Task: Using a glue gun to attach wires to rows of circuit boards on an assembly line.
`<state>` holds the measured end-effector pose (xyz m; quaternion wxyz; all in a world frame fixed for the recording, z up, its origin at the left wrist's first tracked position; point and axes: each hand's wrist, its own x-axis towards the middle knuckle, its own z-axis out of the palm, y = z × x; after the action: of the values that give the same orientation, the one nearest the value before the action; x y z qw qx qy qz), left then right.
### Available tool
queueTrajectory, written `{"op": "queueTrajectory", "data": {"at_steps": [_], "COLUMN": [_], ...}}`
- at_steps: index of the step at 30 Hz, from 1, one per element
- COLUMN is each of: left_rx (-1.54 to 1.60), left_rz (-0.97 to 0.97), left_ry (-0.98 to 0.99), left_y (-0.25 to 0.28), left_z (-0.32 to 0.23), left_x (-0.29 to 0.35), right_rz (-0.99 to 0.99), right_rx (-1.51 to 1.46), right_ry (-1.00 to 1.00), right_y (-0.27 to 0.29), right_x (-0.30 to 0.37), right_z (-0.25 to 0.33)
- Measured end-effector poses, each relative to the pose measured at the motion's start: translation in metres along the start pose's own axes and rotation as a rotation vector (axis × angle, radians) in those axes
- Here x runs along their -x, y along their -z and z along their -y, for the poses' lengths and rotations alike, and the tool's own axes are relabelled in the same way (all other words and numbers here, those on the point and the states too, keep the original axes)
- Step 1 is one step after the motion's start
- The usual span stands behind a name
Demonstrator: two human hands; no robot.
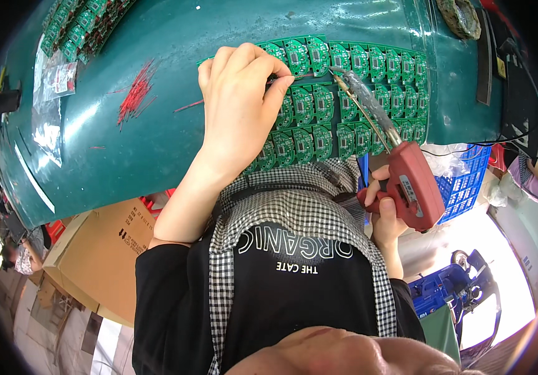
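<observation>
Between thumb and forefinger, my left hand [238, 106] pinches a thin red wire [305, 75] over the green circuit boards [309, 103]. The boards lie in rows of joined panels, and my hand covers part of the left ones. Another bit of red wire [188, 106] sticks out on the far side of that hand; whether it is the same wire, I cannot tell. My right hand [384, 209] is wrapped round the handle of a red soldering gun [413, 187]. Its long metal barrel points up and left, with the tip close to the boards right of the pinched wire.
A loose pile of red wires [136, 97] lies on the green table mat [156, 137]. Stacked circuit boards [84, 28] and clear plastic bags [53, 87] are at the left. A round, worn dish [459, 17] sits far right. Below stand a cardboard box [103, 250] and a blue crate [466, 187].
</observation>
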<state>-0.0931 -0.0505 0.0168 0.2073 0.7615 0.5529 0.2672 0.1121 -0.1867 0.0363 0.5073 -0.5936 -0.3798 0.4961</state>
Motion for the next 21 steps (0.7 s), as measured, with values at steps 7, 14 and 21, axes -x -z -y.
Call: {"op": "queueTrajectory", "data": {"at_steps": [7, 14, 21], "left_rx": [-0.073, -0.081, -0.100], "left_rz": [0.042, 0.114, 0.112], "left_ry": [0.004, 0.026, 0.034], "left_y": [0.004, 0.008, 0.007], "left_z": [-0.004, -0.007, -0.008], "left_x": [-0.002, -0.005, -0.007], "right_rz": [0.025, 0.017, 0.146], "right_rx": [0.006, 0.034, -0.047], "right_ry": [-0.029, -0.033, -0.058], "right_y": [-0.001, -0.003, 0.006], "right_x": [0.001, 0.001, 0.004], "right_z": [0.001, 0.003, -0.001]}}
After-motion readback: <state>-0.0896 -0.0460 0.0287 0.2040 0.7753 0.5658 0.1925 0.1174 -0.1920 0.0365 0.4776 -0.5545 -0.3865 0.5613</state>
